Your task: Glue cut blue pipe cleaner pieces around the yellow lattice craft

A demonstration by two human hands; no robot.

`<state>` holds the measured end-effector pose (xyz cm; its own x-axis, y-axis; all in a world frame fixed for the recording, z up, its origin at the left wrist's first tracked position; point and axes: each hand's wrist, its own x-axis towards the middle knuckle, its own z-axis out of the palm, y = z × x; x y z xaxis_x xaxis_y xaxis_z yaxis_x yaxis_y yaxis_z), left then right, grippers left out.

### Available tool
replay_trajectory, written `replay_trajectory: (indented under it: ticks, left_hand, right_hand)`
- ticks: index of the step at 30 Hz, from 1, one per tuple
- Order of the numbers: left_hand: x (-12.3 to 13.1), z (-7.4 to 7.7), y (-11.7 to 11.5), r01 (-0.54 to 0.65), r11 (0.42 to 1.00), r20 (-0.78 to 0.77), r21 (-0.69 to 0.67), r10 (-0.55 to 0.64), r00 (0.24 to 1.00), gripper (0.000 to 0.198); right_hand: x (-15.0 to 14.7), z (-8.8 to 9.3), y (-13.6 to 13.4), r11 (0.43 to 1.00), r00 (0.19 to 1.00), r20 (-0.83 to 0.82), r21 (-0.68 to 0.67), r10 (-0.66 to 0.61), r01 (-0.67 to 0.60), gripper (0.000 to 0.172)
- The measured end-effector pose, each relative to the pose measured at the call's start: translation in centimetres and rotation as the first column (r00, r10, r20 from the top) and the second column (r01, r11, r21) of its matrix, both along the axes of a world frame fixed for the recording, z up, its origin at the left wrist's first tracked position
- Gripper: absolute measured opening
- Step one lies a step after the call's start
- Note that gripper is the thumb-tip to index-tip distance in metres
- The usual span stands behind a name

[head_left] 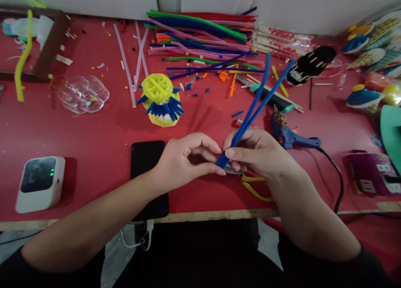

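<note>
Blue pipe cleaners (253, 108) are pinched between the thumb and fingers of my right hand (255, 150), their two long ends pointing up and to the right. My left hand (191, 156) grips the bunched lower end of the same pipe cleaners with thumb and fingertips. Under my right hand lie scissors with yellow handles (257, 187), their blades partly hidden. Beyond my left hand stands a yellow round craft piece (157, 87) ringed with short blue pipe cleaner bits. A black phone (147, 154) lies beneath my left wrist.
A pile of coloured pipe cleaners (200, 33) lies at the back. On the right are a blue glue gun (288, 131), a utility knife (275, 98) and a purple box (372, 171). At left sit a white device (40, 183) and a clear plastic tray (84, 93).
</note>
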<state>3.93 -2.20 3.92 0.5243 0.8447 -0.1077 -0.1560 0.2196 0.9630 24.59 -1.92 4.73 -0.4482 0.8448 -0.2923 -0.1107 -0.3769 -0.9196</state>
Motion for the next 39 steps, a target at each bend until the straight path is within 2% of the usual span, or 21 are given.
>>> replay_trajectory:
  ticks: [7, 9, 11, 13, 16, 18, 27, 33, 39]
  left_hand:
    - [0.1, 0.1, 0.0, 0.004, 1.000, -0.024, 0.007, -0.004, 1.000, 0.029]
    - [0.1, 0.1, 0.1, 0.006, 1.000, -0.031, -0.023, -0.007, 1.000, 0.030]
    - [0.0, 0.1, 0.3, 0.057, 0.993, -0.002, -0.106, -0.057, 0.998, 0.033]
    - [-0.1, 0.3, 0.6, 0.201, 0.946, 0.075, -0.253, -0.188, 0.979, 0.038]
    - [-0.3, 0.6, 1.1, 0.402, 0.800, 0.210, -0.446, -0.343, 0.916, 0.036]
    - [-0.4, 0.7, 1.2, 0.431, 0.749, 0.231, -0.504, -0.363, 0.903, 0.034]
    - [-0.4, 0.3, 1.4, 0.453, 0.676, 0.199, -0.581, -0.421, 0.885, 0.031]
    - [-0.3, 0.3, 1.3, 0.442, 0.677, 0.202, -0.588, -0.407, 0.891, 0.024]
    - [-0.4, 0.1, 1.3, 0.434, 0.721, 0.186, -0.541, -0.401, 0.897, 0.018]
  right_hand:
    - [0.1, 0.0, 0.0, 0.998, 0.998, -0.018, 0.024, 0.060, -0.060, 0.023]
    - [0.3, 0.1, 0.0, 0.998, 0.998, -0.007, 0.034, 0.059, -0.059, 0.021]
    - [0.3, 0.2, -0.1, 0.998, 0.998, 0.015, 0.043, 0.053, -0.054, 0.019]
    - [0.4, 0.4, -0.1, 0.997, 0.998, 0.026, 0.054, 0.060, -0.061, 0.017]
    - [0.5, 0.6, -0.2, 0.992, 0.995, 0.023, 0.075, 0.097, -0.098, 0.015]
    - [0.4, 0.7, -0.3, 0.990, 0.993, 0.022, 0.083, 0.114, -0.115, 0.015]
    - [0.0, 0.9, -0.2, 0.983, 0.988, 0.011, 0.096, 0.153, -0.154, 0.011]
    - [-0.2, 0.7, -0.2, 0.973, 0.990, -0.022, 0.188, 0.142, -0.135, 0.006]
    - [-0.4, 0.6, -0.1, 0.960, 0.988, -0.003, 0.239, 0.152, -0.146, 0.006]
